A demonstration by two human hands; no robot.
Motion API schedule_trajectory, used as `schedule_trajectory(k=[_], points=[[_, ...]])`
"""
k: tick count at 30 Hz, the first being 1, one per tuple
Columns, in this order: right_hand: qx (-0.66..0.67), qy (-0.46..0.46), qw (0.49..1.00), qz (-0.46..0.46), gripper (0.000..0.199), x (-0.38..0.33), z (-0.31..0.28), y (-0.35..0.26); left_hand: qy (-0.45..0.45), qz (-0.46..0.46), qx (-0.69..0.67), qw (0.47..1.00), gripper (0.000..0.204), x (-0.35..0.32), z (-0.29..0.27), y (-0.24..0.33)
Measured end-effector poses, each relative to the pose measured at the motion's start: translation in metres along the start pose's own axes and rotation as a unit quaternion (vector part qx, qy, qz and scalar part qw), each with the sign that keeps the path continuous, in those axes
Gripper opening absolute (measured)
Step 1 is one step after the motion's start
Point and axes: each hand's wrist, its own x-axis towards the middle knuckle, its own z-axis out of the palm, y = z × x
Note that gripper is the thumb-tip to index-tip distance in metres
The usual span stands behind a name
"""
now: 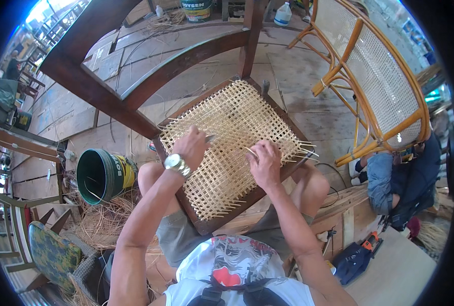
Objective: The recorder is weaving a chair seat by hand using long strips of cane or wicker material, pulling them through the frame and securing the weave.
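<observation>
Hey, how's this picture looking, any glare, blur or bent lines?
Head view: floorboards bow near the black rim; head view: daylight washes out the upper-left edge; head view: the wristwatch catches bright highlights; head view, near the middle: the woven seat reads clearly, and the left hand and right hand show no obvious motion blur.

Chair (186, 66): dark wood; cane seat (222, 176) in open weave, ends projecting at the edges.
Left hand (190, 145): over the weave, gripping a pointed tool (210, 137); silver watch (178, 164) at wrist.
Right hand (266, 159): over the weave, pinching a cane strand (250, 151).
Bucket (95, 178): dark green, left, beside cane scraps (102, 224).
Bench (357, 38): rattan, cane-mesh panels, right.
Co-worker (413, 181): far right, partly shown, blue clothing.
Jug (283, 14): whitish, upper background.
</observation>
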Motion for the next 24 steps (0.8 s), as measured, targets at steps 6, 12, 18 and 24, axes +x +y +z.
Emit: schedule_trajectory(k=[6, 12, 18, 24], points=[[0.051, -0.081, 0.994, 0.057, 0.02, 0.021, -0.002, -0.001, -0.038, 0.047, 0.001, 0.998, 0.03, 0.015, 0.001, 0.016], [0.076, -0.19, 0.978, -0.025, 0.016, 0.062, -0.021, -0.002, -0.021, 0.062, -0.116, 0.991, 0.032, 0.018, 0.012, -0.013], [0.059, -0.227, 0.968, -0.085, 0.014, 0.06, -0.023, 0.004, 0.057, 0.063, -0.127, 0.988, 0.036, 0.005, 0.014, -0.04], [0.06, -0.161, 0.982, -0.077, 0.009, 0.049, -0.016, 0.007, 0.079, 0.054, -0.126, 0.987, 0.039, 0.003, 0.013, -0.048]])
